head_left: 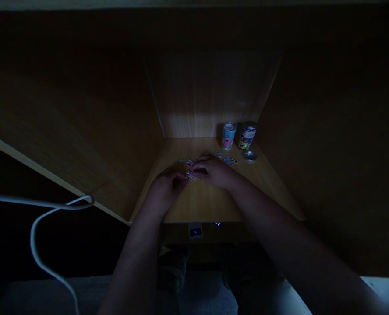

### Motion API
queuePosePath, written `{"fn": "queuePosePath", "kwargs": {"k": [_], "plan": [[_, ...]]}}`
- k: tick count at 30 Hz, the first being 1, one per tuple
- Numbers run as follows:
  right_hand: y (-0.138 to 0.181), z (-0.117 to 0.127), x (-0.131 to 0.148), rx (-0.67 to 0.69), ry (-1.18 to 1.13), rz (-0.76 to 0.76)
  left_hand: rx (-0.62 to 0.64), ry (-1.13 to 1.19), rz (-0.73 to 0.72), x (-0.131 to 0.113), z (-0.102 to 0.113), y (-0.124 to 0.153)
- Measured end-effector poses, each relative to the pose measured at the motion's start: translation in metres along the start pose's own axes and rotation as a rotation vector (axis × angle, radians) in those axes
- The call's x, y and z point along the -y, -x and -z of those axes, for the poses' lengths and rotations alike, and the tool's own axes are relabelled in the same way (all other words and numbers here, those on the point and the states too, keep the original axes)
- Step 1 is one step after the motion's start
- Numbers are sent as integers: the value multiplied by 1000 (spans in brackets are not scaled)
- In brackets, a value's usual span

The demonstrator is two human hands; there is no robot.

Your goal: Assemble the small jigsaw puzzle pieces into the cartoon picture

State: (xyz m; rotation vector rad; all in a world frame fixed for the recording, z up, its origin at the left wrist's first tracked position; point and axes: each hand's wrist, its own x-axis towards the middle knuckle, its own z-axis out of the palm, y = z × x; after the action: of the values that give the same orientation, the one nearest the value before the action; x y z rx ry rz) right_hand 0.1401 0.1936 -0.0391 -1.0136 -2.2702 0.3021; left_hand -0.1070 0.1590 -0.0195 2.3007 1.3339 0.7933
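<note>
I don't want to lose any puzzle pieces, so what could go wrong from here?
The right hand could scatter the loose puzzle pieces lying close beyond it. Any pieces swept toward the person might slip off the front of the wooden surface, where no raised lip shows. The dim light may also make such small pieces easy to overlook.

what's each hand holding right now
Left hand: partly curled at the pieces; too dark to tell if it grips any.
Right hand: partly curled at the same pieces; grip can't be told either.
</note>
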Motion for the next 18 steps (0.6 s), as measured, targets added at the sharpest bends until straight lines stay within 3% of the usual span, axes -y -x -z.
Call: {"fn": "queuePosePath", "kwargs": {"k": [14,18], "plan": [[0,-2,-7,-64,-63,-62,-37,-69,-11,0,-3,3],[1,-3,-10,-121,-96,-83,-46,-87,-20,-18,7,16]]}}
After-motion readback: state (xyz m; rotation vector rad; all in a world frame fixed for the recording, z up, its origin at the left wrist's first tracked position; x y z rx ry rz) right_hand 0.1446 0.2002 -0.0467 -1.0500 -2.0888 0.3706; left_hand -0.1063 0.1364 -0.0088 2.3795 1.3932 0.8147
